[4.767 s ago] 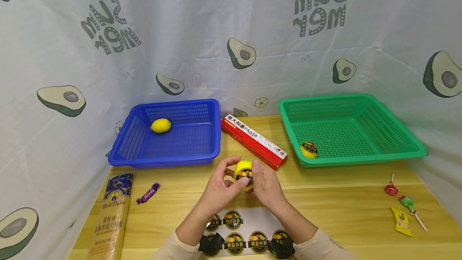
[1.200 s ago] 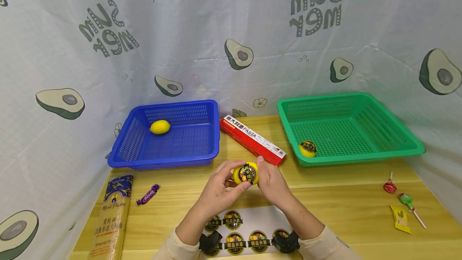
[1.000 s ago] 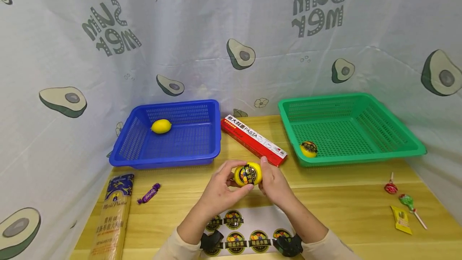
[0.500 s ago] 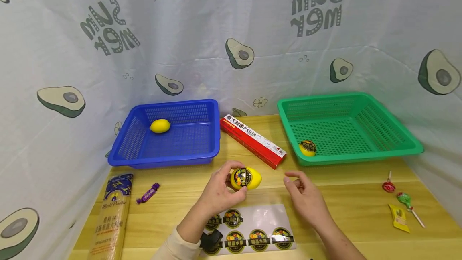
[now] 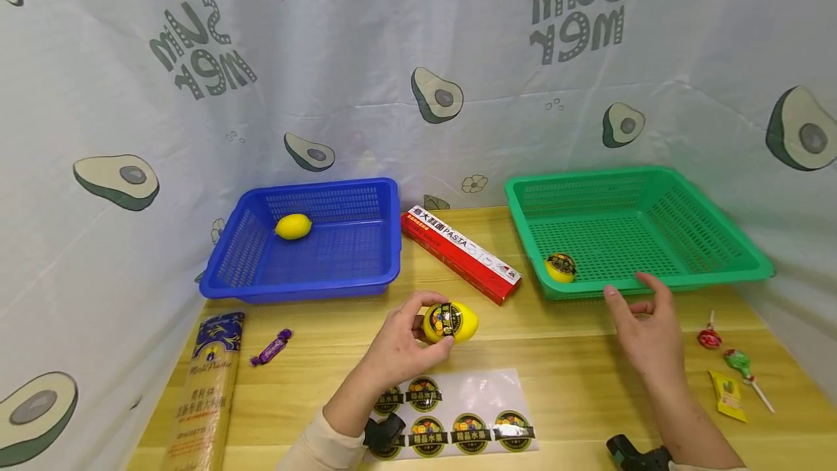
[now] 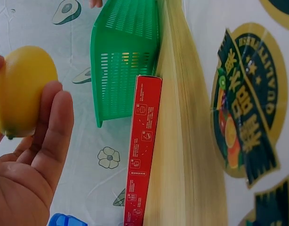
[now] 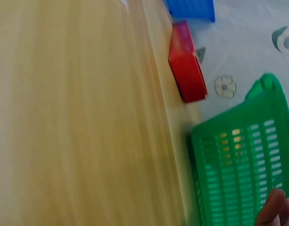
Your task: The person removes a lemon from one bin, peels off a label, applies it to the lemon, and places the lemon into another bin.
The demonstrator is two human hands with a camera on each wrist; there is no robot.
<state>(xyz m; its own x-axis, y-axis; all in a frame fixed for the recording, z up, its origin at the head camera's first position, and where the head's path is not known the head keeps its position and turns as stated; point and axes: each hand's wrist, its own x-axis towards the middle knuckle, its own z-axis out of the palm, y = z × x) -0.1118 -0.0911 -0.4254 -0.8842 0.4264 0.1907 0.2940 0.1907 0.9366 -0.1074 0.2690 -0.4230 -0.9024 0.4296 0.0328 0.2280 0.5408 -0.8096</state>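
Left hand [image 5: 407,344] is grasping a stickered lemon [image 5: 467,321], while the right hand [image 5: 650,340] is hovering by the green basket [image 5: 726,279].

Left fingers and thumb are pinching the lemon above the wooden table [image 5: 556,369], between the PASTA box [image 5: 461,255] and the sticker sheet [image 5: 487,387], its bare tip pointing right. The right hand is hanging free, fingers loosely bent (whether they are touching the basket's front rim, I cannot tell). Another stickered lemon [image 5: 559,271] is resting in that basket's near-left corner; a plain lemon [image 5: 293,227] is lying toward the back left of the blue basket [image 5: 333,260]. A spaghetti pack [image 5: 203,398] and purple-wrapped candy [image 5: 271,347] are lying at left; a red lollipop [image 5: 709,339], green lollipop [image 5: 739,361] and yellow packet [image 5: 727,396] at right.
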